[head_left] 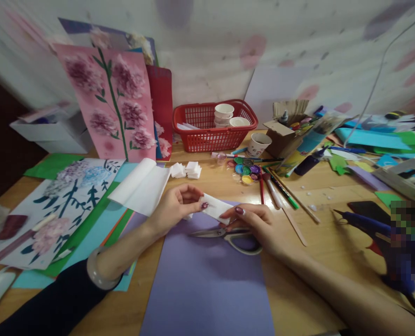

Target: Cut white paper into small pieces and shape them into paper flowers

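- Centrally, a person's two bare hands are holding a small folded strip of white paper (214,208) between them, above a purple sheet (210,289) on a wooden table (322,242).
- The left hand (172,207) is pinching the strip's far end between thumb and curled fingers; a pale bracelet (97,268) is circling that wrist.
- The right hand (259,224) is pinching the opposite, nearer end, its thumb lying uppermost.
- Scissors (207,232) are lying on the purple sheet just below the strip, handles partly under the right hand; whether the hand is touching them, I cannot tell.
- Beyond the hands, small white paper squares (193,170) are sitting in low piles, with a partly rolled white sheet (144,186) lying beside them to the left.
- Further right, colourful paint pots (247,170) are clustering in front of a paper cup (259,144).
- Behind, a red basket (196,140) is holding white cups, and a pink flower picture (95,144) is standing upright to its left.
- At far right, a blue glue gun (368,224) is resting, partly blurred.
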Tool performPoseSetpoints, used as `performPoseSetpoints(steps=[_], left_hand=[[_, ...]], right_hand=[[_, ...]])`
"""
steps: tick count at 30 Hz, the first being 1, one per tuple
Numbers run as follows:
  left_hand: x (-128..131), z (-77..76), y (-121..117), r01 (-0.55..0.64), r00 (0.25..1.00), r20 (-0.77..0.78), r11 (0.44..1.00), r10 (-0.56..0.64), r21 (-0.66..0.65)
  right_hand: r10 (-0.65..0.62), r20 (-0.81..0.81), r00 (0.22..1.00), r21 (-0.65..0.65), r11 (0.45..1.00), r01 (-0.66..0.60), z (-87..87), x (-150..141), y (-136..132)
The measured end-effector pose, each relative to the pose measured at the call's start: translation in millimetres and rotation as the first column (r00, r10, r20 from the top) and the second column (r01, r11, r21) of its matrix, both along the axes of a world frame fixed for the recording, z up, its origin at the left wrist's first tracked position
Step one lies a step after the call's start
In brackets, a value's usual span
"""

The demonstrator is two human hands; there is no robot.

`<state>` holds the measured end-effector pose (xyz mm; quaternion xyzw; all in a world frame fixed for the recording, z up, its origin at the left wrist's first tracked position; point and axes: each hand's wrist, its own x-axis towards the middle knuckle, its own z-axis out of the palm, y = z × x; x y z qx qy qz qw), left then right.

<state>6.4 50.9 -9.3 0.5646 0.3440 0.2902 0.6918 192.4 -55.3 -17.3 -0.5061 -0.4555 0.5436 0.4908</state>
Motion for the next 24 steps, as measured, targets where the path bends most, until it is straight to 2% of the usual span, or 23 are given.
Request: performPoseSetpoints(steps=[3, 7, 10, 14, 17, 20, 22, 24], left_hand=[[2, 4.5, -3, -0.072, 0.992, 0.102, 0.995, 0.078, -0.064], [6, 9.3, -14, -0.098, 0.970, 0.198, 0.971, 0.142, -0.220], [11, 6.6, -24, -0.107, 0.959, 0.219, 0.948, 0.178, -0.300], [15, 2.0, -27, -0.121, 0.942, 0.257, 0.931, 0.217, -0.344], [12, 6.5, -17, -0.191, 0.883, 0.324, 0.892, 0.338, -0.409], [5, 18.8, 1, -0.218, 0.810, 0.389, 0.841, 0.439, -0.495], [0, 28.5, 11, -0.219, 0.775, 0.410, 0.813, 0.481, -0.539], [-4, 37.2, 19, -0.227, 0.741, 0.417, 0.780, 0.527, -0.583]], right_hand=[[-0.043, 0.233, 0.972, 0.173, 0.985, 0.002, 9.2, -2, -2], [-0.089, 0.459, 0.884, 0.370, 0.924, -0.099, 11.3, -1, -5], [-0.089, 0.543, 0.835, 0.435, 0.880, -0.189, 8.6, -1, -8], [-0.082, 0.631, 0.772, 0.468, 0.833, -0.294, 11.0, -1, -7], [-0.050, 0.772, 0.634, 0.406, 0.806, -0.431, 20.0, 5, -4], [0.046, 0.904, 0.426, 0.211, 0.818, -0.535, 32.3, 14, -2], [0.122, 0.937, 0.328, 0.081, 0.837, -0.542, 39.5, 16, -3], [0.192, 0.942, 0.275, -0.029, 0.864, -0.503, 43.3, 16, -4]])
